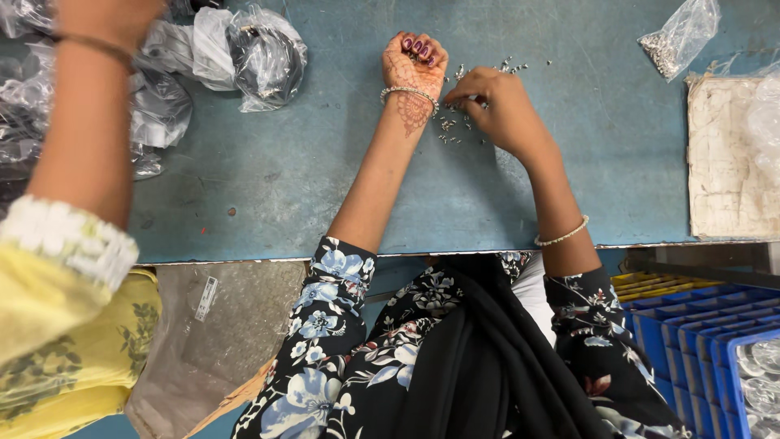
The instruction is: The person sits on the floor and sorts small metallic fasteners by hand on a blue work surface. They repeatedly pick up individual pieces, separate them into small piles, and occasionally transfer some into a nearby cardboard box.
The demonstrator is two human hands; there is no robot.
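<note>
My left hand [416, 69] rests palm up on the blue-green table [309, 179], fingers curled closed; whether small parts lie inside the fist is hidden. It wears a beaded bracelet and a henna pattern at the wrist. My right hand [497, 106] lies palm down just to its right, fingertips pinched over a scatter of small silvery metal parts [455, 130] on the table. More of these small parts [512, 67] lie beyond the right hand.
A co-worker's arm [85, 130] in a yellow sleeve reaches in at the left over crumpled plastic bags [260, 53]. A clear bag of small parts [678, 36] lies far right, beside a worn white board [731, 154]. Blue stacked crates [691, 325] stand lower right.
</note>
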